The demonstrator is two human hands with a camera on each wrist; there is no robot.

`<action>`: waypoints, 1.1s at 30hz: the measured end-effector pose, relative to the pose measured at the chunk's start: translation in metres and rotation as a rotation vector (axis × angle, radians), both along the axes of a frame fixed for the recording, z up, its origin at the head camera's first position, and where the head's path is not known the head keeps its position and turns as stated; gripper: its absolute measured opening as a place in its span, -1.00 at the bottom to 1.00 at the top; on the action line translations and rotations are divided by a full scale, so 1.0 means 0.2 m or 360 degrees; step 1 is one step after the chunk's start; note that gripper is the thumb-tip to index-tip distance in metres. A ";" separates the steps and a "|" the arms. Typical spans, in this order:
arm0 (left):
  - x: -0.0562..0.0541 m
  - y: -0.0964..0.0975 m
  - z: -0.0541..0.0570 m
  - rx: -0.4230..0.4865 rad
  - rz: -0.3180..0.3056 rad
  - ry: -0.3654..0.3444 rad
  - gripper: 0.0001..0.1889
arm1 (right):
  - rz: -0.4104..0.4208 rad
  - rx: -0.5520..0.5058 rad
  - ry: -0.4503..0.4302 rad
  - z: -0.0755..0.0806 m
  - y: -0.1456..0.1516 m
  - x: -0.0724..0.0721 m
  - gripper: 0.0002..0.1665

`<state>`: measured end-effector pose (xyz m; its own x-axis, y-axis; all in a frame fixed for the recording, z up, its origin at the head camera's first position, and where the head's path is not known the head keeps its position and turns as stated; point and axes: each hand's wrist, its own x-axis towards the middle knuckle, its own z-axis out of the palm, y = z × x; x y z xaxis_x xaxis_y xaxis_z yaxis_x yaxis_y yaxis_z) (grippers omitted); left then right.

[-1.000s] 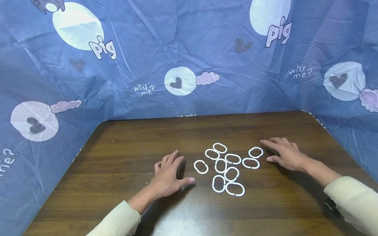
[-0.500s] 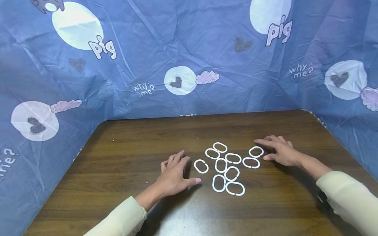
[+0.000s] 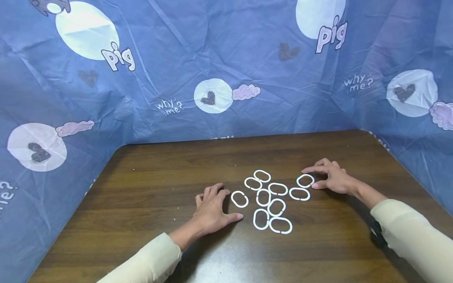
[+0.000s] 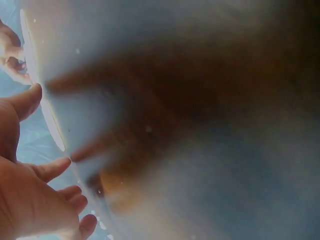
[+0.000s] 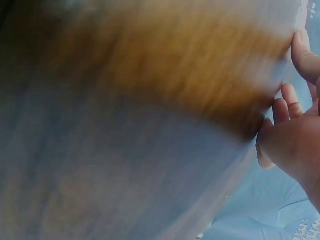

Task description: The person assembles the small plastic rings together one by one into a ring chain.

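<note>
Several white oval open rings (image 3: 277, 183), each with a small gap, lie flat in a loose cluster on the brown wooden table. My left hand (image 3: 212, 210) is left of the cluster, fingers spread, with its index fingertip beside the leftmost ring (image 3: 232, 197) and its thumb below it. At the right, my right hand (image 3: 334, 179) spans the far-right ring (image 3: 312, 177): the thumb tip is at its right edge and the index fingertip is just past its far side. Whether they touch it cannot be told. Both wrist views show the hands low over the blurred tabletop.
The dark wood table (image 3: 170, 169) has rounded far corners. A blue printed cloth (image 3: 212, 47) hangs behind it and along both sides. Another ring (image 3: 291, 198) lies just in front of the far-right one. Small white specks dot the table's left part.
My left hand has slid right toward the leftmost ring. My right hand has moved left, bringing its thumb and index finger around the far-right ring. The rings themselves lie as before.
</note>
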<state>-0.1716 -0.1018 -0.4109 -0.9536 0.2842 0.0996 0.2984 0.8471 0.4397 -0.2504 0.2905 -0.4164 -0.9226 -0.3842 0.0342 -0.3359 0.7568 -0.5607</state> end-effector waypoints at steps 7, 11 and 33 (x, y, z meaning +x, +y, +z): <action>-0.01 0.01 0.00 -0.0091 0.0024 0.0117 -0.24 | -0.0029 -0.0072 0.0055 0.00 0.00 0.00 -0.49; -0.01 0.03 0.00 -0.0193 0.0042 0.0181 -0.24 | -0.0036 -0.0070 0.0128 -0.01 -0.01 0.01 -0.50; -0.04 0.11 0.00 -0.0138 -0.0026 0.0246 -0.37 | -0.0035 0.0000 0.0335 -0.03 -0.02 0.04 -0.56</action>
<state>-0.1796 -0.0805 -0.4116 -0.9240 0.3134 0.2192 0.3708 0.8744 0.3129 -0.2417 0.2861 -0.4231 -0.9033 -0.3642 0.2269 -0.4291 0.7653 -0.4798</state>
